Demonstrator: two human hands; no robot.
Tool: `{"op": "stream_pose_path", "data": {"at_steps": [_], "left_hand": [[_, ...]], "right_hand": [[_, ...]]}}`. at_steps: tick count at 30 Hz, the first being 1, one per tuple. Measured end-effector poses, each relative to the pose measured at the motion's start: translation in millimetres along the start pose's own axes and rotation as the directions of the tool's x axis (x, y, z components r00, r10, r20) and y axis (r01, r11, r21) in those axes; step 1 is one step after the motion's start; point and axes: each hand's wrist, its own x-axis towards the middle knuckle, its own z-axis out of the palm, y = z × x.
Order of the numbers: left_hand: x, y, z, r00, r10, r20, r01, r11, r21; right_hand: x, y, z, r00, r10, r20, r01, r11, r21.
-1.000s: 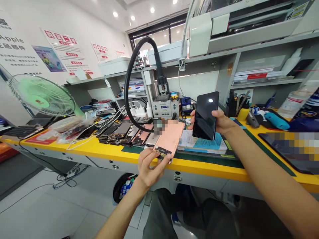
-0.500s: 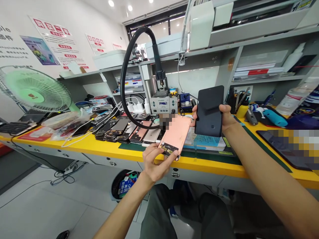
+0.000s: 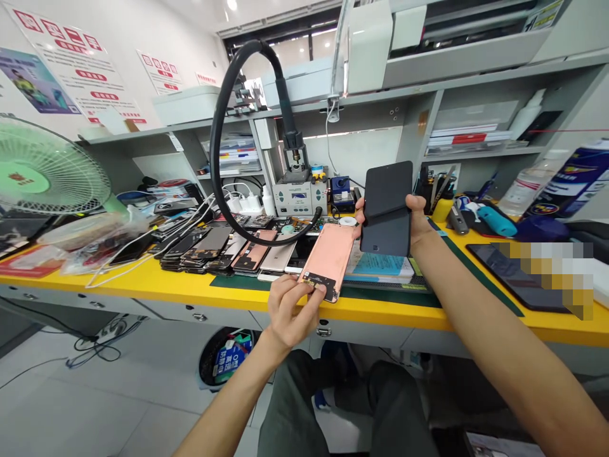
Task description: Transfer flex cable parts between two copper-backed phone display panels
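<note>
My left hand (image 3: 294, 310) pinches the lower end of a pink-orange phone back panel (image 3: 329, 252), which has a black strip with gold contacts near my fingers. The panel is tilted over the desk's front edge. To its right, my right hand (image 3: 419, 222) grips a black phone (image 3: 387, 209) upright, its dark glossy face toward me. The fingers wrap behind it and show at its left side, with the thumb on the right edge. Behind the left hand, rows of stacked phone parts (image 3: 209, 244) lie on the yellow desk (image 3: 181, 283).
A black hose (image 3: 217, 127) loops in front of a grey rework station (image 3: 299, 200). At right are a tablet (image 3: 518, 273), a blue tool (image 3: 497, 221) and bottles. Papers (image 3: 380, 270) lie behind the hands on a green mat (image 3: 242, 283). A green fan (image 3: 47, 171) stands at left.
The view has shifted right, so the surroundings appear farther left. Both hands keep their holds; the pink-orange panel and the black phone sit slightly farther apart from the blurred spot seen before.
</note>
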Motion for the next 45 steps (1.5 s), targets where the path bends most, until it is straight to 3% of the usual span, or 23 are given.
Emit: {"op": "stream_pose_path", "data": {"at_steps": [5, 11, 14, 18, 22, 26, 29, 34, 40, 45], "left_hand": [[-3.9, -1.5, 4.8, 1.000, 0.008, 0.004, -0.008, 1.000, 0.001], [-5.2, 1.2, -2.7, 0.998, -0.037, 0.042, 0.037, 0.999, 0.019], [-7.7, 4.4, -25.9, 0.997, -0.020, 0.072, 0.017, 0.999, 0.038], [-24.3, -2.1, -73.5, 0.990, -0.043, 0.133, 0.030, 0.995, 0.094], [-45.7, -35.1, -117.9, 0.988, -0.090, 0.124, 0.043, 0.940, 0.339], [-53.4, -81.1, -139.8, 0.993, -0.068, 0.098, 0.011, 0.873, 0.487], [-51.6, -108.4, -138.3, 0.983, -0.065, 0.171, -0.023, 0.883, 0.470], [-45.8, -135.4, -112.5, 0.960, -0.057, 0.274, -0.065, 0.907, 0.416], [-40.3, -155.9, -77.5, 0.926, -0.047, 0.374, -0.099, 0.928, 0.360], [-39.1, -160.0, -63.5, 0.877, -0.074, 0.474, -0.094, 0.943, 0.320]], "right_hand": [[-1.9, -1.8, 0.5, 0.999, 0.046, -0.010, -0.045, 0.996, 0.077], [-1.3, 0.2, -10.5, 0.993, -0.022, 0.120, 0.002, 0.987, 0.162], [-2.5, 0.6, -12.9, 0.990, -0.035, 0.136, 0.007, 0.980, 0.200], [-3.6, 0.0, -10.9, 0.990, -0.045, 0.132, 0.018, 0.979, 0.202], [-1.0, 1.5, -9.6, 0.987, -0.049, 0.151, 0.020, 0.982, 0.190], [0.9, 3.2, -9.1, 0.986, -0.053, 0.156, 0.023, 0.982, 0.186], [0.6, 3.8, -8.6, 0.990, -0.044, 0.132, 0.021, 0.984, 0.175], [-0.1, 4.7, -10.7, 0.993, -0.026, 0.114, 0.007, 0.987, 0.162], [0.1, 5.6, -15.9, 0.990, -0.015, 0.138, -0.010, 0.984, 0.177], [-0.3, 3.9, -17.1, 0.991, -0.027, 0.135, 0.002, 0.983, 0.183]]}}
